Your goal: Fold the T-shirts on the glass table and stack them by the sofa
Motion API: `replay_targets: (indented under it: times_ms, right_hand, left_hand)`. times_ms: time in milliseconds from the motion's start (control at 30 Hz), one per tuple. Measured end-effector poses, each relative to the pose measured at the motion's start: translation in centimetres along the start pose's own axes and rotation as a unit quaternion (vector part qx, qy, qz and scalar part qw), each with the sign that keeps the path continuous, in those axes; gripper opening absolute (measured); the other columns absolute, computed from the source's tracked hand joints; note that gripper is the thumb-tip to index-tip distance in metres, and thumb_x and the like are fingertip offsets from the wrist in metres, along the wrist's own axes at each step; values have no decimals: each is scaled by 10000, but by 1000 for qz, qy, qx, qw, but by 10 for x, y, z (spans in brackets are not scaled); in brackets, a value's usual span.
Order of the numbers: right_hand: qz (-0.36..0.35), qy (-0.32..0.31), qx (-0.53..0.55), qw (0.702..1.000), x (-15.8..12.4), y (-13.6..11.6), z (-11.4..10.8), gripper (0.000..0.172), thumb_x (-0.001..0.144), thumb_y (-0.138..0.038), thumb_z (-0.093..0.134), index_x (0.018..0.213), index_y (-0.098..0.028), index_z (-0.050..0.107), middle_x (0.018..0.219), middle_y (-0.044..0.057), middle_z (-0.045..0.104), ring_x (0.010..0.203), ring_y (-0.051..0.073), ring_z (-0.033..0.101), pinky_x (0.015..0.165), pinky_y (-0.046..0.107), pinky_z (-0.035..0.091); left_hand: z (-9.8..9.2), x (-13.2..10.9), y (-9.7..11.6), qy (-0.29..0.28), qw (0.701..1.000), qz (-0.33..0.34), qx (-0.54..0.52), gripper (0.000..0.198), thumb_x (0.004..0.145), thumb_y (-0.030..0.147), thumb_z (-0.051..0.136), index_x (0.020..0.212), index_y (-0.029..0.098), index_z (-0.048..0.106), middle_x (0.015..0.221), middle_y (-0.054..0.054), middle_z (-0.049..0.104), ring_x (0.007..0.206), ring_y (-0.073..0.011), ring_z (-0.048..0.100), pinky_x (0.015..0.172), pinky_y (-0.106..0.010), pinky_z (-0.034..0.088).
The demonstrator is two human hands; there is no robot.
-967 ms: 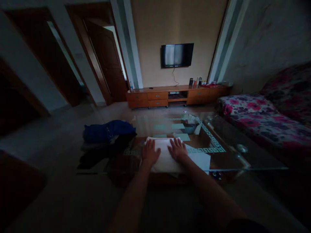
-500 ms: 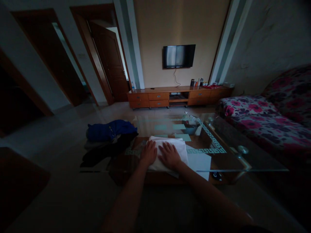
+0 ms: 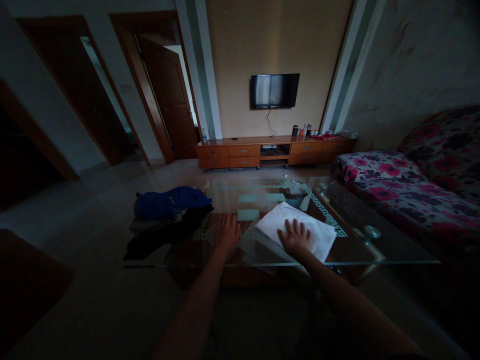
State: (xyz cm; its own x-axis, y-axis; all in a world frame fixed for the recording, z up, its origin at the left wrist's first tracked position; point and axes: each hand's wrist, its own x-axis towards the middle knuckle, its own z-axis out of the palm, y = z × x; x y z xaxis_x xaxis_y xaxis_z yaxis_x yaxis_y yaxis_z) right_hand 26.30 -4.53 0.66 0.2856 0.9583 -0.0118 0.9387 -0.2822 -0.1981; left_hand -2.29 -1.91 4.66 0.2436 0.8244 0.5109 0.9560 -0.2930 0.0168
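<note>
A folded white cloth point(image 3: 270, 226), perhaps a garment, lies at an angle on the glass table point(image 3: 397, 250), right of its middle. My right hand point(image 3: 297, 239) rests flat on top of it, fingers spread. Left of the cloth, my left hand point(image 3: 227, 234) is over the glass with its fingers stretched out and nothing in it. To the left of that hand lie a dark piece of clothing point(image 3: 165, 235) and a blue garment point(image 3: 165, 202), both bunched at the table's left end.
A bin point(image 3: 294, 200) with a pale liner shows at the table's far side. Beyond stands a low wooden cabinet point(image 3: 243, 156) with bottles on its right part, under a wall television point(image 3: 275, 91). A flowered sofa point(image 3: 405, 185) is at the right.
The white cloth has slid right and turned at an angle, with my right hand on it. My left hand, which was on the cloth, is now off it.
</note>
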Motion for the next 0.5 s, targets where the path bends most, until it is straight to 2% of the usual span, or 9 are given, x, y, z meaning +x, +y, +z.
replay_targets:
  times_ms: [133,233,367,500]
  right_hand:
    - [79,44,9,996,20,79,-7,833,935,-716,168,1602,-223,237,1668,148,144,1505,407,128,1153,618,91]
    - [146,75,16,986,27,123,-15,830,924,-717,190,1570,-213,320,1641,179,209,1474,451,180,1120,651,135]
    - [186,111,34,976,29,150,-27,782,918,-696,246,1481,-197,456,1570,240,317,1423,488,250,1060,717,162]
    - [206,139,47,968,34,159,-31,748,923,-647,264,1445,-160,486,1551,301,301,1402,527,237,987,806,114]
  left_hand:
    - [6,0,-3,-18,1000,-14,3,420,1000,315,377,1329,147,578,1389,-149,581,1303,-283,506,1175,-451,298]
    - [8,0,-5,-36,999,-23,3,400,994,312,390,1295,146,594,1362,-155,590,1279,-288,519,1155,-449,316]
    - [6,-1,-4,-61,998,-26,0,332,988,315,405,1164,166,644,1252,-144,632,1208,-280,553,1135,-450,326]
    - [5,-2,-5,-71,997,-28,-7,314,986,318,411,1145,174,640,1259,-140,623,1221,-274,538,1134,-448,322]
